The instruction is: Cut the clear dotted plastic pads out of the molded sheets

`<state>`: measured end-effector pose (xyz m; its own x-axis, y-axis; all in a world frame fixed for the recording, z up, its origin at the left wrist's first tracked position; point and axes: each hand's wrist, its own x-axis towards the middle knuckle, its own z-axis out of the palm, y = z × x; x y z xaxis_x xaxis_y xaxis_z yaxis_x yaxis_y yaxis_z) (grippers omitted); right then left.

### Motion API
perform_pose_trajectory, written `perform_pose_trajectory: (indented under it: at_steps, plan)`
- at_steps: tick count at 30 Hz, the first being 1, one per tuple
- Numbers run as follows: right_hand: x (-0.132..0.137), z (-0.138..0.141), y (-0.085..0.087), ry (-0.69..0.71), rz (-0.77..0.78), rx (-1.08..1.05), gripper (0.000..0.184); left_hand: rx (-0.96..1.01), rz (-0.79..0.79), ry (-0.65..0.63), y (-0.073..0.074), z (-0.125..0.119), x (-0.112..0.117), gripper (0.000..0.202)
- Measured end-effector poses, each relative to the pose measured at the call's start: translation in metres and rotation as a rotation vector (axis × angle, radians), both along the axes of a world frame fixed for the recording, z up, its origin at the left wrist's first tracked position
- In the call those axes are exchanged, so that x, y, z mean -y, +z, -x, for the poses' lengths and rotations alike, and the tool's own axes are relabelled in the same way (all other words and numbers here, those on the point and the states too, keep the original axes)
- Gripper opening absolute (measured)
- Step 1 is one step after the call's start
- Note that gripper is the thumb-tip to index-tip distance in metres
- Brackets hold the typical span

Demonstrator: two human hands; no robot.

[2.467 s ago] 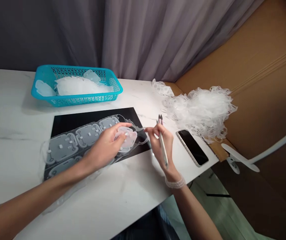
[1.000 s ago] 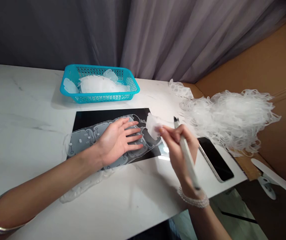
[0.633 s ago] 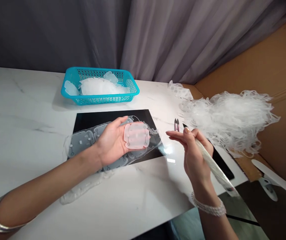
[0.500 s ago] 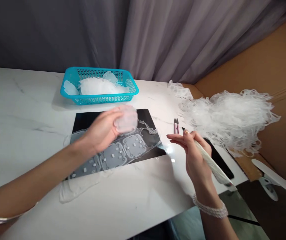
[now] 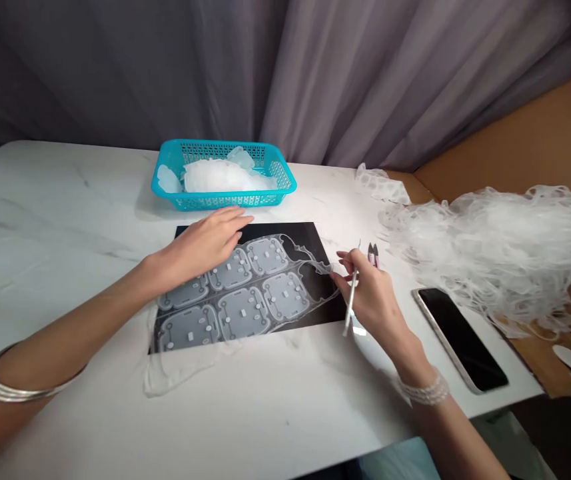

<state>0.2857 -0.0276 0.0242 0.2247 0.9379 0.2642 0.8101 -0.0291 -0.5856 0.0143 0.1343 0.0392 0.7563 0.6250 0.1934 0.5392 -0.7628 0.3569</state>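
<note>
Translucent moulded sheet (image 5: 285, 295) on the dark mat (image 5: 315, 237) and counter (image 5: 285, 413), as I see it with twelve o'clock toward the blue basket (image 5: 235, 195). Its long axis runs from between eight and nine o'clock to between two and three. The right hand (image 5: 372, 290) sits at the three-o'clock end, thumb and finger appearing to pinch the ragged edge, a slim tool (image 5: 352, 293) held across the grip; the sheet lies nine o'clock from it. The left hand (image 5: 210, 239), nearer the sheet's bulk, is loosely extended over the ten-o'clock side, nothing visible in it; whether it touches, I cannot tell.
</note>
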Motion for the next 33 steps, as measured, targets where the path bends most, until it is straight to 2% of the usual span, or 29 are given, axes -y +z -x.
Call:
perform_pose_trajectory:
  at_steps: [5, 11, 14, 19, 23, 26, 29, 31, 33]
  plan:
    - [-0.022, -0.006, -0.01, 0.085, 0.007, 0.193, 0.013, 0.061, 0.226, 0.084, -0.009, 0.018, 0.01, 0.042]
    - [-0.036, -0.019, -0.011, 0.105, -0.017, 0.263, 0.013, -0.041, 0.282, 0.141, -0.006, 0.02, 0.01, 0.02]
    - [-0.05, -0.027, -0.011, 0.101, -0.007, 0.278, 0.013, -0.055, 0.289, 0.163, -0.007, 0.017, 0.007, 0.016]
    - [-0.078, -0.039, -0.006, 0.023, 0.029, 0.135, 0.024, -0.066, 0.253, 0.237, -0.007, 0.014, 0.007, 0.014]
    - [-0.078, -0.04, 0.01, -0.072, 0.076, -0.114, 0.035, -0.068, 0.177, 0.264, -0.005, 0.012, 0.016, 0.02]
    - [-0.062, -0.034, 0.023, -0.145, -0.018, -0.18, 0.033, -0.069, 0.055, 0.171, -0.004, 0.007, 0.035, 0.025]
    - [-0.039, -0.019, 0.031, -0.172, -0.13, -0.25, 0.023, -0.051, 0.011, -0.03, -0.008, -0.001, 0.065, 0.028]
    - [-0.023, -0.004, 0.033, -0.162, -0.154, -0.339, 0.031, -0.028, 0.005, -0.143, -0.014, -0.005, 0.087, 0.031]
    - [-0.006, 0.015, 0.031, -0.16, -0.126, -0.367, 0.043, -0.024, -0.027, -0.206, -0.023, -0.007, 0.104, 0.04]
